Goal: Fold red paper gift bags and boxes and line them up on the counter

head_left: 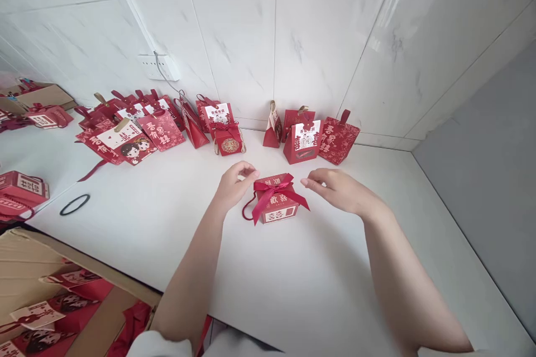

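Observation:
A small red gift box (280, 213) with white and gold characters stands on the white table between my hands. A red ribbon bow (277, 189) sits across its top, its tails hanging over the front, and a dark red cord loops out at its left side. My left hand (237, 184) is just left of the box, fingers curled with thumb near the fingertips and a gap between them, holding nothing. To the right of the bow, my right hand (333, 187) hovers with bent fingers a little apart from the thumb, also empty. Neither hand touches the box.
Red gift boxes (304, 145) and bags (161, 131) line the tiled wall. A black ring (75, 204) lies at the left, near more red boxes (25, 189). An open carton (25, 259) with red packages is at the lower left. A grey panel (481, 162) borders the right.

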The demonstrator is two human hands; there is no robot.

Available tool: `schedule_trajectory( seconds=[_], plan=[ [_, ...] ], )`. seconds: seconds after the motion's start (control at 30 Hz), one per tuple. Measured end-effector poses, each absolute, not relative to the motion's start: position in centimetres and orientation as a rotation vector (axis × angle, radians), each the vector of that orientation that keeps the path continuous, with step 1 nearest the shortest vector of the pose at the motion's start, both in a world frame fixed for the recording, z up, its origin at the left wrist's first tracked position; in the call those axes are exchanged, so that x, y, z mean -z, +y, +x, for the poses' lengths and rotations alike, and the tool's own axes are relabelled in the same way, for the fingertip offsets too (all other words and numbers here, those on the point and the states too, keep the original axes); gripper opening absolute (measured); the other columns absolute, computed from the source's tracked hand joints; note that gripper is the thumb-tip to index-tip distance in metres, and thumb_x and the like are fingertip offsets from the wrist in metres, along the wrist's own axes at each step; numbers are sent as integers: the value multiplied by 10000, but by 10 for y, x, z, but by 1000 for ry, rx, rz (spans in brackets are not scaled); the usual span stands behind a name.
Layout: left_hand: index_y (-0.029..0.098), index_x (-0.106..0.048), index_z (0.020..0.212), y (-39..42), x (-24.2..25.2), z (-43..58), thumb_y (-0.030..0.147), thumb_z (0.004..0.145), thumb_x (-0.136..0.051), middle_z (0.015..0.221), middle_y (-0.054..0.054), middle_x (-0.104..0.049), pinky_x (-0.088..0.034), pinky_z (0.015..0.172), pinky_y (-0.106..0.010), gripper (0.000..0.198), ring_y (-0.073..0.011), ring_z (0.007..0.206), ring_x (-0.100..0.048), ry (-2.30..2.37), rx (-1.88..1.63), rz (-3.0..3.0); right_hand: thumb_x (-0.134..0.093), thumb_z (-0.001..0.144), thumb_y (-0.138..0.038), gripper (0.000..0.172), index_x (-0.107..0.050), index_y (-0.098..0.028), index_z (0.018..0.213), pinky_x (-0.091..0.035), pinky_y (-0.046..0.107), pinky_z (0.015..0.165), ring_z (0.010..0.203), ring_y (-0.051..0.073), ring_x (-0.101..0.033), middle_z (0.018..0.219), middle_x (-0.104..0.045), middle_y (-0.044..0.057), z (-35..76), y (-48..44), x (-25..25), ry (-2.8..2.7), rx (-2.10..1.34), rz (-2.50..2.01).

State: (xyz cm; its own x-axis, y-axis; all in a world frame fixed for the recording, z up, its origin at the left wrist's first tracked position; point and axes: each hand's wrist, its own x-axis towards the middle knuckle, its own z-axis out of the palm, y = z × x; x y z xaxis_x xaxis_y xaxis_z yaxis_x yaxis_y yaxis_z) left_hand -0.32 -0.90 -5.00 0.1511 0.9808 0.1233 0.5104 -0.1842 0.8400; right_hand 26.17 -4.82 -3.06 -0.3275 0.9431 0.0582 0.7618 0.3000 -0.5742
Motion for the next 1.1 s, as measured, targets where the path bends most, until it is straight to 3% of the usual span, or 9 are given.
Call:
schedule_trajectory(
  seconds=[0.2, 0.4, 0.6, 0.83, 0.97, 1.1],
  plan=[
    [241, -683, 858, 6, 20, 16, 442, 768, -581, 1109, -32, -557, -445, 870, -326, 243, -196, 982, -564, 1135, -370, 2110, -394, 910, -492, 400, -531, -205, 667, -331, 262, 541, 597, 135, -492, 704, -582, 11, 256, -52, 36, -2329, -909, -1491],
    [231, -664, 839, 13, 24, 21, 345, 749, -589, 1119, -35, -559, -458, 852, -319, 163, -200, 976, -569, 1060, -210, 2205, -384, 912, -340, 303, -453, -205, 650, -286, 250, 532, 573, 122, -410, 641, -503, -12, 260, -46, 43, -2337, -817, -1424],
    [214, -645, 807, 16, 25, 24, 303, 728, -597, 1089, -40, -575, -462, 848, -308, 128, -203, 991, -566, 1013, -183, 2210, -380, 920, -346, 320, -402, -204, 635, -268, 253, 514, 544, 117, -351, 607, -448, -22, 262, -42, 42, -2285, -819, -1440],
    [214, -634, 828, 20, 28, 23, 312, 734, -590, 1078, -38, -579, -470, 822, -297, 143, -197, 964, -573, 1029, -155, 2173, -499, 877, -430, 228, -536, -215, 808, -349, 257, 554, 621, 145, -509, 751, -606, 13, 253, -43, 43, -2261, -831, -1403],
    [225, -651, 847, 21, 26, 20, 341, 755, -576, 1115, -33, -570, -466, 826, -289, 167, -193, 979, -571, 1031, -141, 2146, -488, 895, -264, 100, -550, -221, 828, -374, 253, 587, 638, 137, -532, 774, -619, 1, 246, -42, 48, -2281, -686, -1312],
    [228, -656, 860, 22, 26, 19, 356, 761, -569, 1103, -29, -577, -462, 814, -283, 183, -189, 957, -577, 1044, -141, 2151, -496, 877, -146, 121, -594, -217, 873, -397, 250, 630, 710, 137, -552, 865, -616, 19, 247, -43, 48, -2298, -499, -1196]
  ],
)
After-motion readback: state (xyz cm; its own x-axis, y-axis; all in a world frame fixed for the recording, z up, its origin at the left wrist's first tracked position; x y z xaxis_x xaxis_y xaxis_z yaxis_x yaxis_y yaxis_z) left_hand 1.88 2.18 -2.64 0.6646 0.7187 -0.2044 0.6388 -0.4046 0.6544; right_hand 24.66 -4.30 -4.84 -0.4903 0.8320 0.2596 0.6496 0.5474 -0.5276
